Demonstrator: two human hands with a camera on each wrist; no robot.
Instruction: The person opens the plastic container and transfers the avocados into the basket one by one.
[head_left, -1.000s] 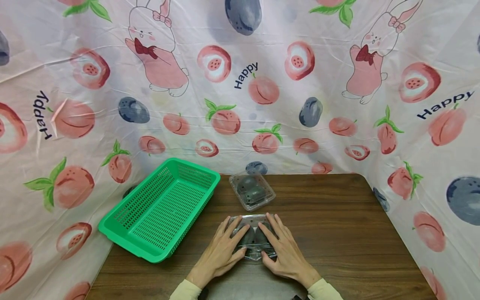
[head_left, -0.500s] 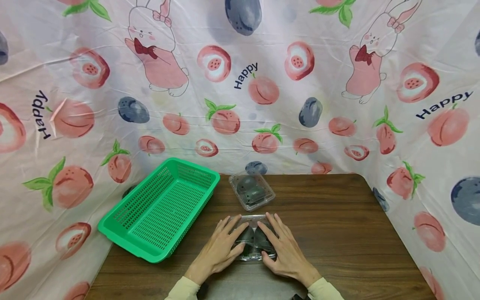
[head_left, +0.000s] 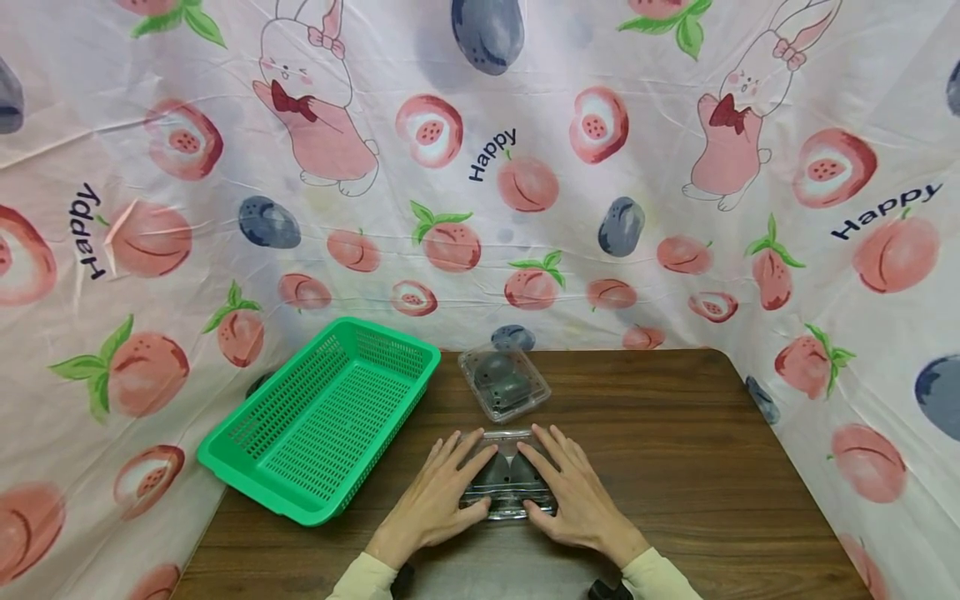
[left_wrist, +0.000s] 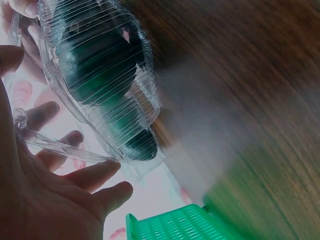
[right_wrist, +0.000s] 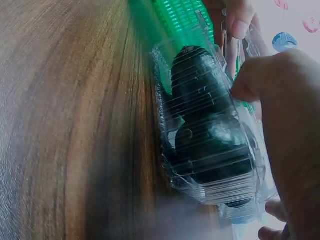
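Note:
A clear plastic clamshell box (head_left: 508, 477) with dark round fruit inside lies on the wooden table (head_left: 675, 433) near its front edge. My left hand (head_left: 442, 492) lies over the box's left half and my right hand (head_left: 573, 492) over its right half. The fingers are spread flat on the lid and the thumbs sit at its near edge. The left wrist view has the left hand (left_wrist: 50, 190) under the ribbed box (left_wrist: 100, 65), with a thin lid edge across its fingers. From the right wrist, the right hand (right_wrist: 285, 115) presses on the box (right_wrist: 210, 135).
A second closed clear box (head_left: 504, 382) of dark fruit sits just behind the first. A green slotted basket (head_left: 322, 417) stands slanted on the table's left side. A fruit-print cloth (head_left: 480, 167) walls in the back and both sides.
Both hands have slid slightly toward me on the lid, and the index fingers have drawn closer together. The box now lies a little flatter under them.

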